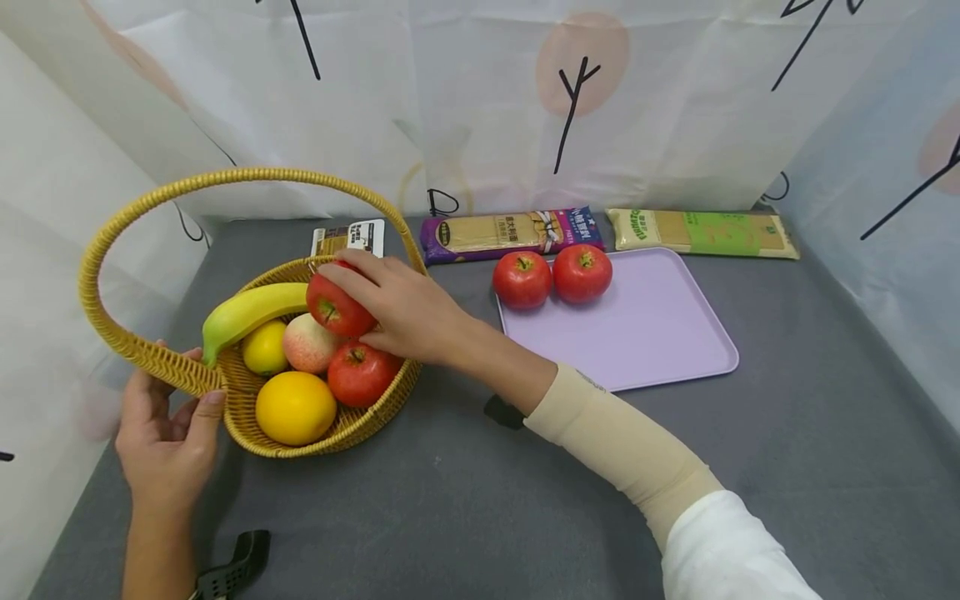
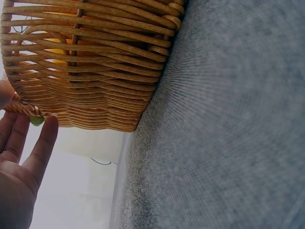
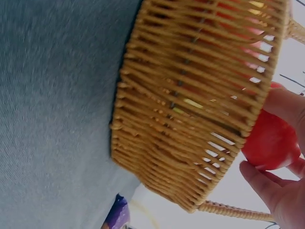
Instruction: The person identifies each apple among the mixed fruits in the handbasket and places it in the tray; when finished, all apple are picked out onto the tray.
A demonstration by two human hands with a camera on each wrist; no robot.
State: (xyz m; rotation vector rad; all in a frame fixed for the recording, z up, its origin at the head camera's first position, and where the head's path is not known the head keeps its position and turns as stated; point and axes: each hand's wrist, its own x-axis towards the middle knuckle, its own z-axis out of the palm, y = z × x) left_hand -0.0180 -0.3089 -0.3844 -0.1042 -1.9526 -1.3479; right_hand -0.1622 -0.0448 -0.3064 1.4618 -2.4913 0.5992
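Observation:
My right hand (image 1: 420,315) holds a red apple (image 1: 335,307) at the right part of the wicker basket (image 1: 408,392). In the right wrist view that apple shows at the rim, between the thumb and fingers. At the basket's left side, my left hand (image 1: 167,442) pinches the rim at the foot of the tall arched handle (image 1: 93,275). Inside the basket are a banana (image 1: 255,312), a small yellow lemon (image 1: 265,348), a pale pink peach (image 1: 309,343), an orange-yellow fruit (image 1: 296,408) and another red apple (image 1: 362,375).
To the right, a lilac tray (image 1: 645,333) bears two red apples (image 1: 522,280) at its back left corner. Behind it lie a purple pasta packet (image 1: 502,236) and a green noodle packet (image 1: 705,232). A small labelled packet (image 1: 367,237) is behind the basket. Cloth walls enclose the table.

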